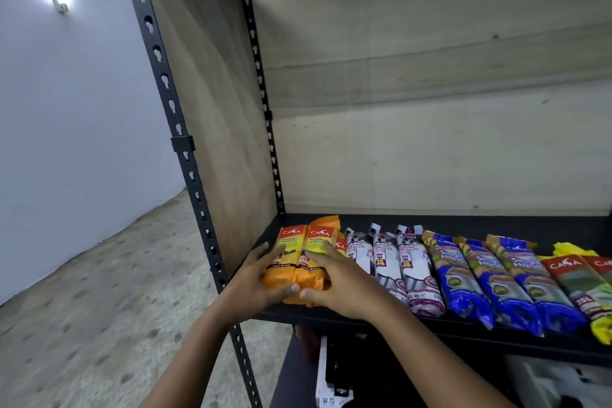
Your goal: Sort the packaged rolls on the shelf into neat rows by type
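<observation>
Two orange packs (304,255) lie side by side at the left end of the black shelf (430,220), their red CASA labels facing up. Both hands are clamped on them: the left hand (256,278) wraps the outer edge of the left pack, the right hand (334,278) lies over the right pack, and the thumbs nearly meet at the packs' near ends. A third orange pack (340,246) shows partly just behind the right hand.

To the right of the right hand, three white and purple draw-string packs (390,262) lie in a row, touching each other. Beyond them come three blue packs (490,281), also in a row, angled toward the shelf's front edge. Farthest right, two green packs (583,281) with red CASA labels lie against something yellow (569,248). Left of the left hand stands the shelf's black upright post (185,156), with a wooden side panel (205,93) behind it.
</observation>
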The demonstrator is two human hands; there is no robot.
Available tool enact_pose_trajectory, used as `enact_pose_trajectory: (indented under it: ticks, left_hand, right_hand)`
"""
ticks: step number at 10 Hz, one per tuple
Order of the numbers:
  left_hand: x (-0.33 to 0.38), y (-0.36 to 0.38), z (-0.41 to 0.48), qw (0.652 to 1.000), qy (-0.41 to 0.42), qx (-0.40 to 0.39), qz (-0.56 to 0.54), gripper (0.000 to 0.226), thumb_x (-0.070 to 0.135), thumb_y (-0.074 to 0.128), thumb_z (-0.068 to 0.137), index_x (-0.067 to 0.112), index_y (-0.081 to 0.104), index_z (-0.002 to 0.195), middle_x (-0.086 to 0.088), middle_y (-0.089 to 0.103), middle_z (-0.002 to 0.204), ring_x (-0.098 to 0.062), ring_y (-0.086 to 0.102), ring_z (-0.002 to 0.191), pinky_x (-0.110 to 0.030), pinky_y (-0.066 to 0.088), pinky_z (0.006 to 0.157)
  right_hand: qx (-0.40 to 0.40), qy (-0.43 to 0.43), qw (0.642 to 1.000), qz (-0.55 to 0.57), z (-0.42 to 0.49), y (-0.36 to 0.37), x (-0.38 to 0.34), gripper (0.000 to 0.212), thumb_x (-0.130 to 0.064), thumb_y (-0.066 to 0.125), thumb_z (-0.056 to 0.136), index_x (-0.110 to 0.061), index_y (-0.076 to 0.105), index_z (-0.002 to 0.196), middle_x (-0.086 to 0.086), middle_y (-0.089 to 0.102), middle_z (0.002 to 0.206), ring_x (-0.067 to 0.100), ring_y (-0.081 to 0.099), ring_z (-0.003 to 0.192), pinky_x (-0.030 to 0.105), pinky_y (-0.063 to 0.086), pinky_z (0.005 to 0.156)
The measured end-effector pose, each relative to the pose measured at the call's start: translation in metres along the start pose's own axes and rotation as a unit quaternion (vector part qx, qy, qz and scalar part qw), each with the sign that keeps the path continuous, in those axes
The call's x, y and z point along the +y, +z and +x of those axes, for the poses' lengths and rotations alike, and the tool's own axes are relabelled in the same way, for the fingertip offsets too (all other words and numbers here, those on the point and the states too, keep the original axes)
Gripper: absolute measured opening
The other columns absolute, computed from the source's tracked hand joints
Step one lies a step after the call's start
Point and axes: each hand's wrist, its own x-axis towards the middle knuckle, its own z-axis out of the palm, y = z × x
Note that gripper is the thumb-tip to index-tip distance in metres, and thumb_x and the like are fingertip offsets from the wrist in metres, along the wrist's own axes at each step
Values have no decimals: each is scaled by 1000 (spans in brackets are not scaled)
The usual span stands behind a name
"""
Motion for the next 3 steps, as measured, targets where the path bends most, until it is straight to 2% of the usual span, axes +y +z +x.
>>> enact_pose_trajectory:
  ticks: [1,2,3]
  left_hand:
    - [28,7,-2,994,64,84,11,73,74,64,76,44,47,140,18,26,153,-2,32,135,-17,41,98]
    - [53,26,-1,979,120,162,29,45,67,62,83,42,63,121,18,43,141,2,42,128,-28,43,101]
    - [85,56,-10,963,181,198,9,24,48,66,91,37,68,111,20,50,129,-1,48,123,-27,45,97]
  right_hand:
    - [67,-34,997,15,-12,-18,1,69,-58,61,87,-40,34,148,-10,19,162,15,19,147,38,25,114]
    - [133,-49,989,31,-29,-38,11,50,-52,59,90,-39,48,137,-14,44,146,7,41,133,25,36,101]
    - [168,-37,984,37,-60,-53,27,38,-51,56,92,-44,52,128,-22,51,130,-2,48,117,20,43,90]
